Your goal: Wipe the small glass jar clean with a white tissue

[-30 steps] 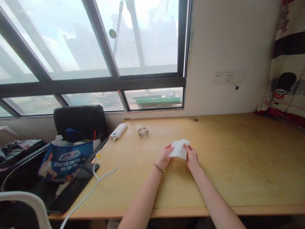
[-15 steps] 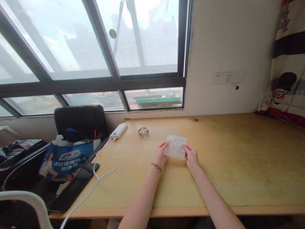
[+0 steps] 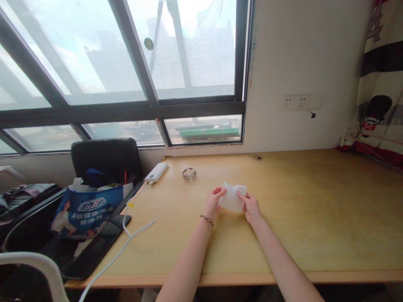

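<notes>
Tissue (image 3: pixel 232 197), white, thin, one sheet or a folded few; cannot tell which. Held just above wooden desk (image 3: pixel 315 218), between both hands, roughly mid-desk, nearer the window side than the front edge. Pinched at left edge by left hand (image 3: pixel 213 204), thumb and fingers closed on it; pinched at right edge by right hand (image 3: pixel 252 207), fingers likewise closed on it. Sagging and creased in the middle, top edge buckled. Judged very light, limp, no stiffness of its own; likely to tear under a sharp pull, unlikely to slip from dry fingertips. Best taken at opposite edges or corners, gently, with light tension to keep flat. Beaded bracelet (image 3: pixel 207 219) on left wrist. Nearby on desk: small glass dish (image 3: pixel 189 174), white power bank (image 3: pixel 156 172) with white cable (image 3: pixel 126 243), both well apart from tissue.
</notes>
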`<state>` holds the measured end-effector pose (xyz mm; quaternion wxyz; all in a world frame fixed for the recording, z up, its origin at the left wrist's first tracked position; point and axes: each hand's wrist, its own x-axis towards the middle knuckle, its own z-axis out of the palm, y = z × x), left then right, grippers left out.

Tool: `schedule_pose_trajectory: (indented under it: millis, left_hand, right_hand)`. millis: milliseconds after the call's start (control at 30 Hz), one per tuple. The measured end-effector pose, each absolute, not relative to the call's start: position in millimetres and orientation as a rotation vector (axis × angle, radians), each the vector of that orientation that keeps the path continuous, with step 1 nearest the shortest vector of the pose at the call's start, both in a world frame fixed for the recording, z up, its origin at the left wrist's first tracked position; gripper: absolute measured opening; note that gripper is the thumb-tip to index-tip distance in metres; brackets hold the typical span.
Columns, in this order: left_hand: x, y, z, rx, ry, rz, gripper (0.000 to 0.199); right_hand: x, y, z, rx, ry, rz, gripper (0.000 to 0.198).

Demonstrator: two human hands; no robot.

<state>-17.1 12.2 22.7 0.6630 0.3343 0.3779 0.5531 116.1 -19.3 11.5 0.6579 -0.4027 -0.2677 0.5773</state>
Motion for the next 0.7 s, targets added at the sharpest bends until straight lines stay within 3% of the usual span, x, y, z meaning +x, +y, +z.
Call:
schedule_pose_trajectory:
  millis: [367, 700]
  left_hand:
    - [-27.3, 15.6, 21.7, 1.079, 1.113, 1.270, 0.025]
    - [-86.2, 54.2, 6.8, 1.173, 1.497, 1.470, 0.020]
  right_hand:
    - [123.5, -17.5, 2.6, -1.273, -0.746, 0.817, 0.032]
    - [119.9, -17.7, 2.8, -1.371, -0.876, 0.903, 0.020]
